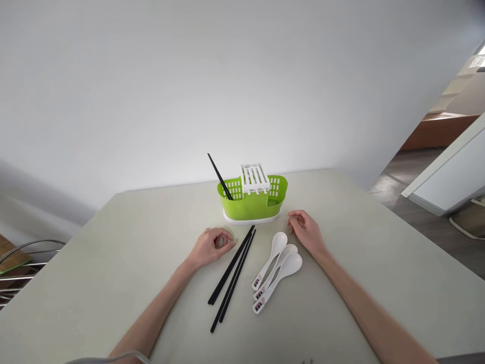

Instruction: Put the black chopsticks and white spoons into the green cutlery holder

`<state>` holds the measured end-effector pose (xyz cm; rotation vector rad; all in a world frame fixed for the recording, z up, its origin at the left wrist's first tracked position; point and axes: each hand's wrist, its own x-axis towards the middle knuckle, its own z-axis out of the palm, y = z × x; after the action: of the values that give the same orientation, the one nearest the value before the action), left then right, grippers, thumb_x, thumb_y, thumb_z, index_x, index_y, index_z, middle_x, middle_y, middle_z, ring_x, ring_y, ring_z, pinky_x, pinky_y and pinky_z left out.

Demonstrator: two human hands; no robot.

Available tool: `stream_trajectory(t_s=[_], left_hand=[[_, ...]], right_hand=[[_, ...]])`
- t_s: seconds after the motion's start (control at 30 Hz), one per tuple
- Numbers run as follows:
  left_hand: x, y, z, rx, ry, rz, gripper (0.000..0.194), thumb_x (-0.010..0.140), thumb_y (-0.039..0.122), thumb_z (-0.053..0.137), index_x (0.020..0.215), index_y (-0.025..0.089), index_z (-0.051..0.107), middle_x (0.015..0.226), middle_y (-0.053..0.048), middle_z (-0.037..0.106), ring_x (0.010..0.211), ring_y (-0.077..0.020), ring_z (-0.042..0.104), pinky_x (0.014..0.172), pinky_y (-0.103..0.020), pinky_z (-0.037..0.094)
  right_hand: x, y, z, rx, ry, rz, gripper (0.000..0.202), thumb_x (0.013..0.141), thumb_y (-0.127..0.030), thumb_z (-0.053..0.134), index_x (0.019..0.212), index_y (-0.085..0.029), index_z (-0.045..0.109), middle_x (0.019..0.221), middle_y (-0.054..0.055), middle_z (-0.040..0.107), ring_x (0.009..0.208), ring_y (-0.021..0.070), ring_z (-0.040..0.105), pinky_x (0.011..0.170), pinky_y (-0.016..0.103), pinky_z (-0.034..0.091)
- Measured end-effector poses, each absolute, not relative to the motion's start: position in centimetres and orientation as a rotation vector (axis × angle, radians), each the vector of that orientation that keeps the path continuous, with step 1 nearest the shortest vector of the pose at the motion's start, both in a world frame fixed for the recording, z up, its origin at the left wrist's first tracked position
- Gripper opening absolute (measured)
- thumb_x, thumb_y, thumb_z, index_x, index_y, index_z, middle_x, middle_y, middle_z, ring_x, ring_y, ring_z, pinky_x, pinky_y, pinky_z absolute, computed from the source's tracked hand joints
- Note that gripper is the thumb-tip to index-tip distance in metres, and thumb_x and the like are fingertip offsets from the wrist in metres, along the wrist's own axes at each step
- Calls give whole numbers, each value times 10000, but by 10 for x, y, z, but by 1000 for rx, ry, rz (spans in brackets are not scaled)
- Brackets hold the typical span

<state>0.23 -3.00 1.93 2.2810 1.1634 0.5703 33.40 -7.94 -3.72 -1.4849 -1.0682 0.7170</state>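
Note:
My left hand (212, 246) rests on the table, loosely curled with thumb and fingers apart and nothing between them. Right beside it lie several black chopsticks (234, 275), slanting away from me. Three white spoons (278, 268) are fanned out to their right, bowls away from me, handles overlapping. To the right of the spoon bowls, my right hand (306, 231) lies relaxed on the tabletop, empty, fingers slightly bent. Beyond both hands stands a green cutlery basket (252, 208) with a white slatted rack across its middle. One black chopstick (220, 174) leans out of its left compartment.
The pale table (113, 283) runs back to a white wall (242, 86). Metal rails (22, 278) stand low beyond the left edge. Past the right edge are a grey floor (394, 174) and a white panel (450, 172).

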Motion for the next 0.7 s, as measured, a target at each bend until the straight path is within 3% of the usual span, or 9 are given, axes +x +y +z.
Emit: stream_trajectory(t_s=[0.33, 0.7], left_hand=[[-6, -30, 14, 2430, 960, 551, 363, 795, 533, 848, 953, 228, 733, 892, 0, 689, 806, -163, 591, 884, -333, 434], [-7, -32, 12, 2437, 928, 541, 333, 780, 476, 870, 966, 237, 731, 937, -10, 699, 903, -196, 641, 934, -363, 427]], right_hand=[[336, -82, -39, -1505, -1099, 705, 206, 897, -422, 621, 1003, -247, 645, 814, 8, 716, 644, 182, 636, 696, 343, 514], [337, -82, -42, -1530, -1120, 694, 215, 912, -433, 611, 1015, -247, 646, 822, 13, 722, 658, 185, 634, 692, 338, 497]])
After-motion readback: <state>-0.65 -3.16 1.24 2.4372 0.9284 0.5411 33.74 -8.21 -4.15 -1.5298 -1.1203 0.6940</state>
